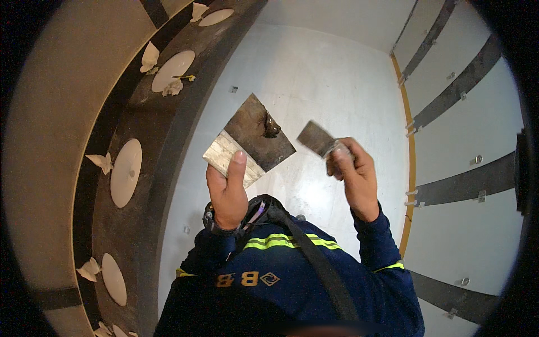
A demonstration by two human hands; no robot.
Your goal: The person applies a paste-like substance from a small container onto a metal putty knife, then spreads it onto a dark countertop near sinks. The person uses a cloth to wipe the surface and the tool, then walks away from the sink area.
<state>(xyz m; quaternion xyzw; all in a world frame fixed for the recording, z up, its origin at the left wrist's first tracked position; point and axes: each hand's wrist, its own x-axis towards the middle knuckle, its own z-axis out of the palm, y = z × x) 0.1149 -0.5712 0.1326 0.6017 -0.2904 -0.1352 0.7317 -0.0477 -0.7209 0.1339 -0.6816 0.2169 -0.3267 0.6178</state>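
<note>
The head view showed a flat board point(238, 130), nearly square and turned like a diamond, in the left hand point(227, 196), its slightly longer axis running from lower left to upper right. The left thumb pressed on the board's pale strip and the hand gripped that edge (its other fingers were mostly hidden beneath). A scraper point(312, 136) was in the right hand point(351, 168), the fingers closed around its handle end; its long axis slanted from the hand to the upper left, the blade aimed towards the board, just beside its right corner. The board had 2 tones: a scuffed, whitish strip at lower left and a dark brown, smeared remainder, with a glossy blackish lump of paste point(272, 128) near the upper-right edge. The scraper's blade looked broad, grey-brown, stained and slightly blurred. Beyond lay a pale floor point(337, 73).
</note>
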